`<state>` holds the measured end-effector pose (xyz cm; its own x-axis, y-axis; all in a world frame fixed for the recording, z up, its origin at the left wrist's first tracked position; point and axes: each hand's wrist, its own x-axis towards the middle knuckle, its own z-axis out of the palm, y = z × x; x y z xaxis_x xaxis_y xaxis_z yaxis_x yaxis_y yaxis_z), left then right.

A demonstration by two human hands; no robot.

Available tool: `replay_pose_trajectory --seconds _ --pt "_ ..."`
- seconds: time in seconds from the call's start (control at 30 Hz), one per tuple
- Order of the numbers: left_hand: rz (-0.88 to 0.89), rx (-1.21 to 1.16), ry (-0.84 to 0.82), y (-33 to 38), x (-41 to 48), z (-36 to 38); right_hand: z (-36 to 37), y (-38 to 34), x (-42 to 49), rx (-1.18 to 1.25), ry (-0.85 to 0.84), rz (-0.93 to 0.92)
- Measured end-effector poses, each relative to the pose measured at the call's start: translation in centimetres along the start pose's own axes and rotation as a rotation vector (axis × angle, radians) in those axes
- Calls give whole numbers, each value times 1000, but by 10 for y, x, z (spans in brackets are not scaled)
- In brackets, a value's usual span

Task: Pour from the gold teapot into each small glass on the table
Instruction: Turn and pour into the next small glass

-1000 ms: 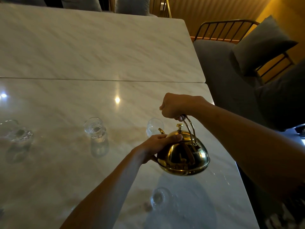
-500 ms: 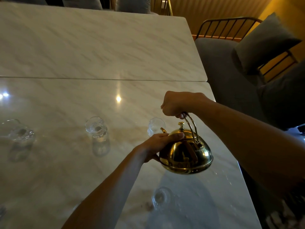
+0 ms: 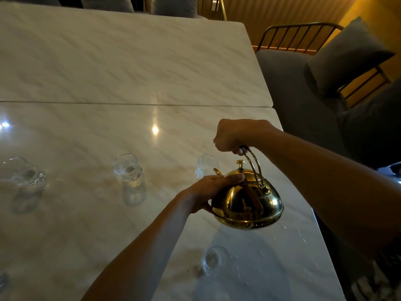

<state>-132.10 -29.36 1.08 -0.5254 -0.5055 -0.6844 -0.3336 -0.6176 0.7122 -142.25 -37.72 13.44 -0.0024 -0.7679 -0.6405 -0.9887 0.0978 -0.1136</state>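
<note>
Nearest the person, a small glass (image 3: 213, 260) stands on the marble table (image 3: 108, 61), on the person's side of the gold teapot (image 3: 247, 200). The teapot hangs above the tabletop, tipped slightly toward its spout (image 3: 217, 171). The left hand (image 3: 208, 190) lies against the teapot's left shoulder, fingers straight and together, pressing at the lid's edge. Above the teapot, the right hand (image 3: 234, 135) is curled tight round the top of the wire handle (image 3: 253, 161). The polished metal looks slippery and, if full, heavy, so the handle is the sound place to carry it. Just beyond the spout stands another glass (image 3: 207, 165). Two more, a middle glass (image 3: 128, 170) and a far-left glass (image 3: 26, 174), look thin and fragile and stand well left of the teapot.
</note>
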Motion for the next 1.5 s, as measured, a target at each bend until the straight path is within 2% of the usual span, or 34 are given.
replay_pose_trajectory --seconds 0.37,1.17,1.37,1.5 --pt "4 -12 -12 2 0 -1 -5 -3 -4 -61 11 4" --pt "34 53 5 5 -4 3 -4 3 -11 -15 34 18" --pt "90 85 30 5 -8 7 -3 6 -26 21 48 5" --pt "176 108 65 1 -11 6 5 12 -47 96 138 -68"
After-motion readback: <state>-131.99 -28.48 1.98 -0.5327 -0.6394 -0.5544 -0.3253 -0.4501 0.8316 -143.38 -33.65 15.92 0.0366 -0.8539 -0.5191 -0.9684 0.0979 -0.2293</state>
